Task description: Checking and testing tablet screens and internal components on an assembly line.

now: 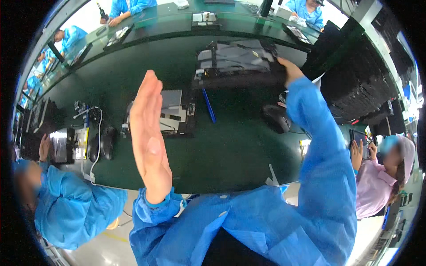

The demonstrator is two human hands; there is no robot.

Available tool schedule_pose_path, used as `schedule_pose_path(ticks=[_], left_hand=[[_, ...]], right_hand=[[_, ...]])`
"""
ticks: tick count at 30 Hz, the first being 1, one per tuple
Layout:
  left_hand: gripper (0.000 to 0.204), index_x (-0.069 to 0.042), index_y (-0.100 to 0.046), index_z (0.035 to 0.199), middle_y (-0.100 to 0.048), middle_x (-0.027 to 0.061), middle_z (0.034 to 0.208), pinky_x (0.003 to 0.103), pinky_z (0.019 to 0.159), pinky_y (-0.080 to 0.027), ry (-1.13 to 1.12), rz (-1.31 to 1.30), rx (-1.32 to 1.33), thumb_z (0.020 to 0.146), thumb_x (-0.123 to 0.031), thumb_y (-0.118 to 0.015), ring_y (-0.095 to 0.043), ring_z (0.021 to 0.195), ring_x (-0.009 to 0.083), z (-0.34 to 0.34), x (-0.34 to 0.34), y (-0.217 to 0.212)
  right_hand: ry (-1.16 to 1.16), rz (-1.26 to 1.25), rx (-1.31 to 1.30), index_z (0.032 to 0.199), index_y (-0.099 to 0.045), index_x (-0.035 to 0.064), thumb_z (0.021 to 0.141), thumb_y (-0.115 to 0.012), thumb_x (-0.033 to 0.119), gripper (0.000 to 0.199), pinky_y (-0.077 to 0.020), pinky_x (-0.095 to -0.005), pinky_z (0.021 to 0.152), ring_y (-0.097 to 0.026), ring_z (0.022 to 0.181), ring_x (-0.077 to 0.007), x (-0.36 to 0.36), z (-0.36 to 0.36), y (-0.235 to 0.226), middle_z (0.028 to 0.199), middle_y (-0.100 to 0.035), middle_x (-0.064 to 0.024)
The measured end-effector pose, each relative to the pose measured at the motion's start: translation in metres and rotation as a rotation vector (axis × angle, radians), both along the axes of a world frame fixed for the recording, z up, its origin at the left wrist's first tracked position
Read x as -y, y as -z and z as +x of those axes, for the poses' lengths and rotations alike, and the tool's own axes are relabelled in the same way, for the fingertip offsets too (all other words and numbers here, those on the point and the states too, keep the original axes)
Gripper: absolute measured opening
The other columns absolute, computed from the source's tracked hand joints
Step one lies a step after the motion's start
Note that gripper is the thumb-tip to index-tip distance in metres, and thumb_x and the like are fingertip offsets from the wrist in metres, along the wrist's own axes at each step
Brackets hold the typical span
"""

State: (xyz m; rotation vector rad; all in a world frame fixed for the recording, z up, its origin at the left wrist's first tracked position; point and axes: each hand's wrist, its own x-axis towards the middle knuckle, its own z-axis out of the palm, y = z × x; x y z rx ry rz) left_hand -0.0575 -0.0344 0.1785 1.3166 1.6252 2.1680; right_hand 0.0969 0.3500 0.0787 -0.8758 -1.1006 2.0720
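My left hand [150, 133] is raised over the green table, fingers stretched out and held side by side, with nothing in it. Behind it lies a flat opened electronic device [175, 103] with a grey panel and dark board parts, partly hidden by that hand. Farther off, my right hand [291, 71] grips the right edge of a larger dark flat panel [244, 56], which has greyish film and a pale part at its left. Some of the right fingers are hidden by the panel. A slim blue pen-like stick [209, 105] lies between the two devices.
A black computer mouse [276, 119] sits near my right forearm. Tall black stacked material [355, 86] stands at right. Two dark mouse-shaped objects [106, 144] and a white cable [98, 146] lie at left. Co-workers in blue [75, 206] and pink [375, 188] sit on either side.
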Motion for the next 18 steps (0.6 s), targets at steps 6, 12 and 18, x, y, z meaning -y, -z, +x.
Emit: schedule_pose_path(ticks=[6, 12, 18], left_hand=[[0.086, 0.012, -0.017, 0.137, -0.02, 0.0288, 0.143, 0.044, 0.111, -0.014, 0.569, 0.132, 0.089, 0.086, -0.053, -0.041, -0.023, 0.134, 0.0383, -0.014, -0.031, -0.046], [0.085, 0.01, -0.015, 0.138, -0.016, 0.0283, 0.144, 0.044, 0.111, -0.014, 0.89, 0.275, 0.232, 0.085, -0.05, -0.042, -0.023, 0.134, 0.0382, -0.039, -0.045, -0.033], [0.081, 0.01, -0.016, 0.138, -0.017, 0.0278, 0.144, 0.044, 0.111, -0.015, 0.85, 0.284, 0.213, 0.085, -0.047, -0.042, -0.024, 0.133, 0.0377, -0.057, -0.074, -0.019]], right_hand=[[0.186, 0.329, 0.563, 0.11, -0.061, 0.0043, 0.085, -0.057, 0.024, 0.031, -0.0482, -0.0399, 0.082, -0.061, 0.092, -0.0277, -0.333, -0.034, 0.198, 0.101, -0.065, -0.0122], [-0.262, 0.78, 0.911, 0.11, -0.058, 0.0096, 0.089, -0.052, 0.024, 0.026, -0.0497, -0.0355, 0.075, -0.062, 0.083, -0.0246, -0.342, -0.049, 0.148, 0.097, -0.066, -0.0063], [0.054, 0.355, 0.689, 0.128, -0.048, 0.0081, 0.088, -0.056, 0.023, 0.043, -0.0378, -0.0343, 0.099, -0.044, 0.12, -0.0224, -0.067, -0.071, -0.07, 0.132, -0.044, -0.0076]])
